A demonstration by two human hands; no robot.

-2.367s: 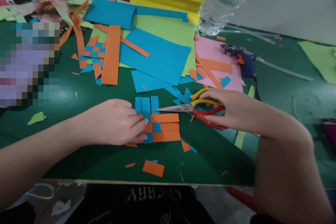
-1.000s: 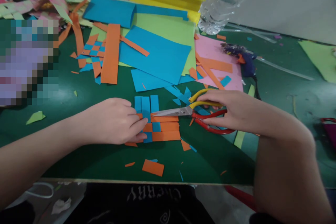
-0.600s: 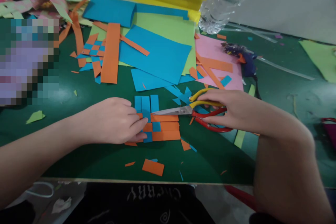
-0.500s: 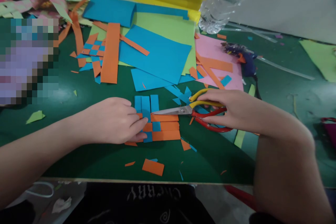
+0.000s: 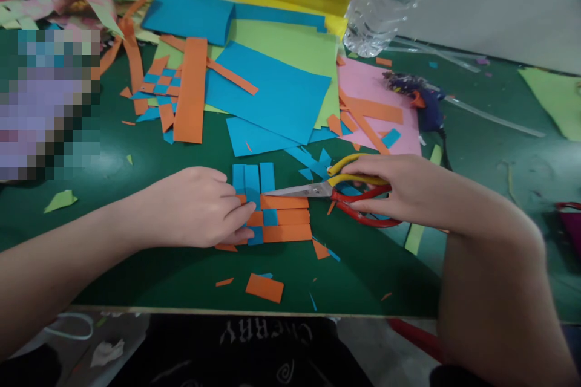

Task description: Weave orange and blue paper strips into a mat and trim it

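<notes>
A small weave of orange and blue paper strips (image 5: 285,217) lies flat on the green table in front of me. My left hand (image 5: 200,208) rests on its left side, fingers curled and pressed down on the strips. Part of the weave is hidden beneath that hand. In my right hand (image 5: 390,187) is a pair of scissors (image 5: 313,190) with one yellow and one red handle. Their blades look closed, pointing left, and the tip touches the weave beside a blue upright strip, along the top edge of the upper orange strip.
Behind lie blue sheets (image 5: 272,87), a green sheet (image 5: 290,36) and a wide orange strip (image 5: 190,91). A finished-looking checkered weave (image 5: 161,81) sits left of it. At the back right are a plastic bottle (image 5: 372,18) and a glue gun (image 5: 426,103). Orange scraps (image 5: 264,288) lie near the front edge.
Almost nothing differs. Both hands, the scissors and the paper weave keep their places, with only a very slight shift of the whole view.
</notes>
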